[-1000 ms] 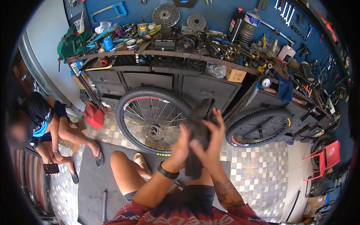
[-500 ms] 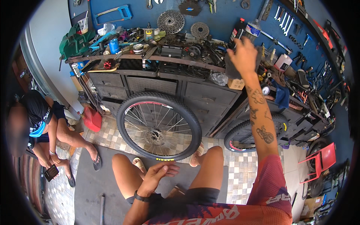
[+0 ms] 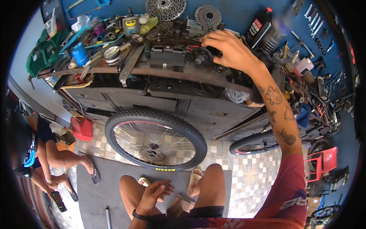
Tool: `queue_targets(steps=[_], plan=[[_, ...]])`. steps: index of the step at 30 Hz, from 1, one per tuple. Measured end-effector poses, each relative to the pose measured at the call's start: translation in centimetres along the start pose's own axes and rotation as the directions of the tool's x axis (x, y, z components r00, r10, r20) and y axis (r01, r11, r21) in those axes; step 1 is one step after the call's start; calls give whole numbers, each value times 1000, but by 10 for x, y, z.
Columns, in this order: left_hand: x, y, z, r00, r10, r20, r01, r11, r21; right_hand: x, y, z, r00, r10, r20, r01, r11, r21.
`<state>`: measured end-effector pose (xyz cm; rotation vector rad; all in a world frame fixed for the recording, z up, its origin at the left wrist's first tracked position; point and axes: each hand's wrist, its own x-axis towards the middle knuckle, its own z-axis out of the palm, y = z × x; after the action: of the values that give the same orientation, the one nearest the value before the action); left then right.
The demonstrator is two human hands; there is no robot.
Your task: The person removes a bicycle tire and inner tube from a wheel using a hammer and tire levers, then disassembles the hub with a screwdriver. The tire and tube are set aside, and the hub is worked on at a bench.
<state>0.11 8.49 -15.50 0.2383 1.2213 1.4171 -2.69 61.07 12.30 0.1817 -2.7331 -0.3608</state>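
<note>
My right hand (image 3: 230,49) reaches over the cluttered workbench (image 3: 171,74), beside a black wheel hub (image 3: 201,57). Its fingers curve downward and its thumb stands apart, with nothing visible held between them. Near the fingertips lies a red-handled tool (image 3: 192,48), partly covered. Above my lap, my left hand (image 3: 154,194) is empty, its fingers loosely stretched out. A bicycle wheel (image 3: 202,133) with a black knobby tire stands in front of my knees, against the bench drawers.
A second wheel (image 3: 253,143) leans farther right. Bottles (image 3: 259,28), cassettes (image 3: 207,17) and a large wrench (image 3: 131,65) lie or stand on the bench. At left, a person sits holding a remote control (image 3: 59,201) near a red jug (image 3: 81,129). A red chair (image 3: 322,164) stands right.
My right hand has moved left and down from beside the bottles to the hub. My view has come closer to the bench. The left hand stays over my lap.
</note>
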Motion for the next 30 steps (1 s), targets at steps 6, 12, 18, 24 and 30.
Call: queue_targets(steps=[6, 12, 18, 24, 30], plan=[[7, 95, 35, 999, -54, -5, 54, 994, -97, -1, 5, 7, 999, 53, 4, -53, 988, 145], [-14, 210, 81, 994, -15, -109, 6, 997, -83, -4, -51, 19, 537, 799, 272, -298, -122, 947], [23, 278, 152, 975, 126, -183, -144, 986, -87, -14, -67, 39, 584, 801, 128, -432, 174, 885], [76, 320, 236, 825, 333, -457, -304, 943, 139, -9, -64, 40, 596, 784, 171, -505, 201, 839], [159, 345, 282, 576, 693, -433, -121, 596, 794, -23, -67, 26, 673, 729, 121, -381, 203, 902]])
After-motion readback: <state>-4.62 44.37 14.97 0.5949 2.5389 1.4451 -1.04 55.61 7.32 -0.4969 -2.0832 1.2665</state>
